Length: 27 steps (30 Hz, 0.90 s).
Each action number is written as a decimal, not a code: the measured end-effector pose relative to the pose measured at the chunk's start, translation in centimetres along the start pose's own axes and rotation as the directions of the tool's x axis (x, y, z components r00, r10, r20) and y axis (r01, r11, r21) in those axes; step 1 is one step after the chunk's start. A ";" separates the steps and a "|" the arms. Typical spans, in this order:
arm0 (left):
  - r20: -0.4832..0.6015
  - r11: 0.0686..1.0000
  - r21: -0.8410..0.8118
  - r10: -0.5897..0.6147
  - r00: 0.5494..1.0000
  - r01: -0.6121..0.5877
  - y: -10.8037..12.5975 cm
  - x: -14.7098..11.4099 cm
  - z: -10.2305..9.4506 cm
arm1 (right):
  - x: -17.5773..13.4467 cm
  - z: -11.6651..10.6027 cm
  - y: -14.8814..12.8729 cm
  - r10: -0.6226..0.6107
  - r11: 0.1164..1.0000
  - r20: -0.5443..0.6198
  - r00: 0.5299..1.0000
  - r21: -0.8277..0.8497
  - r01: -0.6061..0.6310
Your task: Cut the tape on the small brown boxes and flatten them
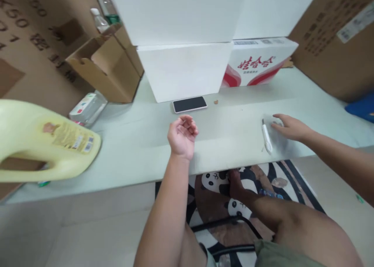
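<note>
My left hand (183, 138) is raised above the front of the table with its palm turned up. Its fingers curl loosely and I see nothing in it. A phone (189, 104) with a dark screen lies flat just beyond it. On the right, my right hand (289, 127) reaches over the tabletop, thumb and fingers stretched apart. Under its fingertips is a clear, thin, plastic-looking piece (279, 136); whether they touch it I cannot tell. Beside that lies a slim white pen-like tool (266, 136) with a dark tip.
White cartons (187, 72) and a red-printed box (254, 62) stand along the back of the pale table (131, 150). At left are a yellow jug (58, 138), a clear plastic container (89, 108) and a cardboard box (113, 70). A small brown bit (216, 102) lies near the phone.
</note>
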<state>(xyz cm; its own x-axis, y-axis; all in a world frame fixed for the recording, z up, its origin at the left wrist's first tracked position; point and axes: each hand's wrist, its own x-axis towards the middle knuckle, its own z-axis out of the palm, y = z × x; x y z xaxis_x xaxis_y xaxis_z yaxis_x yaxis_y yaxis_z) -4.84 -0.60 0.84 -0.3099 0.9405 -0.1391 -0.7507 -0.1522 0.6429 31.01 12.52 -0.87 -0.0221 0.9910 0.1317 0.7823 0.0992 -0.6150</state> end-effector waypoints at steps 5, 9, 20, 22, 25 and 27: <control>-0.009 0.981 0.119 0.154 0.988 -0.152 1.9 -1.1 -1.4 | 1.0 2.8 -8.4 -0.164 0.976 0.157 0.974 -0.117 0.183; -0.032 0.878 0.397 0.302 0.953 -0.266 3.8 -1.5 -3.5 | 1.4 8.7 -16.4 -0.368 0.915 0.283 0.886 -0.056 0.399; -0.125 0.857 0.467 0.309 0.943 -0.219 6.8 -2.4 -5.2 | -0.7 24.7 -44.7 -0.786 0.426 0.448 0.426 -0.108 0.898; -0.137 0.862 0.465 0.295 0.946 -0.201 7.2 -2.5 -5.2 | -0.4 25.9 -48.6 -0.778 0.467 0.381 0.500 -0.182 0.866; -0.137 0.859 0.478 0.281 0.950 -0.185 7.8 -2.5 -5.4 | 0.6 26.4 -51.2 -0.734 0.552 0.332 0.592 -0.217 0.805; -0.125 0.833 0.518 0.296 0.947 -0.192 8.0 -2.4 -5.7 | 1.2 26.0 -50.9 -0.732 0.574 0.314 0.605 -0.196 0.795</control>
<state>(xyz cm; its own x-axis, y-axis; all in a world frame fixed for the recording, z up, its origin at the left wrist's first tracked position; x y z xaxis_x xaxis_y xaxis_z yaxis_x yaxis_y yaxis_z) -13.43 -5.79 2.03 -0.5881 0.8080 -0.0356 -0.2635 -0.1498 0.9530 -24.99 11.02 10.36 -0.7811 0.5551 0.2858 0.5530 0.8276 -0.0959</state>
